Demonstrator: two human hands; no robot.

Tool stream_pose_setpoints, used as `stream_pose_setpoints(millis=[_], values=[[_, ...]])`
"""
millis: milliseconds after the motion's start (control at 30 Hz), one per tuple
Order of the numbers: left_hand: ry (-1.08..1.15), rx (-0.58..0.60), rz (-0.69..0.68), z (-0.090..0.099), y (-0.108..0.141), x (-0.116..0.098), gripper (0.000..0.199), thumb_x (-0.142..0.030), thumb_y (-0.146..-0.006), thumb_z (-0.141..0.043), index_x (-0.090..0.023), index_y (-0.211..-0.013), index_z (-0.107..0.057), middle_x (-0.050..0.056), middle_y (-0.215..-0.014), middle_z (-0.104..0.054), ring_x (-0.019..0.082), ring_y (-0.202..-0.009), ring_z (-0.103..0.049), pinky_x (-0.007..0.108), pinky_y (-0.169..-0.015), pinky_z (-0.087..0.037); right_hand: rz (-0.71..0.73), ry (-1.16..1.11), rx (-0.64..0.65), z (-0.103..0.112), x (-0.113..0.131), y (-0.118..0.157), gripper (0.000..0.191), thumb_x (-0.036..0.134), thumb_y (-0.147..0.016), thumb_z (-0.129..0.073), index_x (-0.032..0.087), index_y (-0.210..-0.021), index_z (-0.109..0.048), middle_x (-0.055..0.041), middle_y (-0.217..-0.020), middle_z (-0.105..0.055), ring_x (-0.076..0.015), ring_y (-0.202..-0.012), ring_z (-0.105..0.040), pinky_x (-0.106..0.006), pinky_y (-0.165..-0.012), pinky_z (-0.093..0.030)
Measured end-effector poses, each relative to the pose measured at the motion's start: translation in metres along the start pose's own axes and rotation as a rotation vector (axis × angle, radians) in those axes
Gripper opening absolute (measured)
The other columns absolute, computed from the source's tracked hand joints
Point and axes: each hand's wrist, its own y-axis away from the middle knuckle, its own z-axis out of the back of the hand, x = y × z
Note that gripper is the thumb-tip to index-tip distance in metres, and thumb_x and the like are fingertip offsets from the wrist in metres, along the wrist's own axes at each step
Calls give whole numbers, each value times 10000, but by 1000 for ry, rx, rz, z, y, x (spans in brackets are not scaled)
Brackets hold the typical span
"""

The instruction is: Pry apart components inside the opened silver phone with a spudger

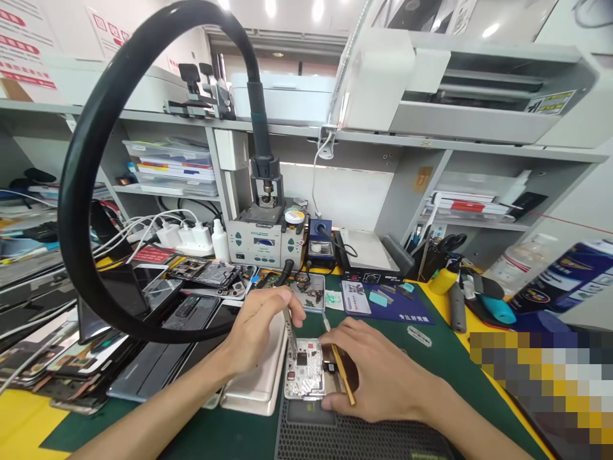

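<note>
An opened phone with its silver inner board showing lies in front of me, its lower edge at a black mesh-patterned pad. My left hand is closed around a slim silver tool, probably tweezers, whose tip points down at the phone's upper left corner. My right hand curls around the phone's right side, thumb low and fingers high. A dark, shiny part beside the board sits under that hand. Along its palm side slants a thin golden stick; whether the fingers pinch it I cannot tell.
A pale gold phone and several dark phones lie left. A thick black flexible arm loops over them. Behind stand a grey soldering station and a parts tray. A razor blade lies right, near bottles.
</note>
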Motion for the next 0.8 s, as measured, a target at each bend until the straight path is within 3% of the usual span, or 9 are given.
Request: stream_pose_setpoints(millis=[267, 800], values=[[11, 4, -3, -2, 2, 2, 519, -416, -1061, -367, -161, -754, -698, 40, -724, -674, 201, -786, -630, 382, -840, -432, 48, 14, -53, -10, -3, 2, 626, 452, -681, -807, 140, -1197, -638, -109, -1059, -660, -299, -982, -583, -458, -920, -478], [55, 11, -8, -6, 6, -3, 491, -359, -1045, -392, -158, -745, -726, 53, -724, -674, 197, -745, -618, 358, -764, -429, 59, 42, -38, -9, -1, 3, 642, 461, -695, -826, 138, -1215, -631, -122, -1066, -656, -317, -971, -566, -481, -872, -481]])
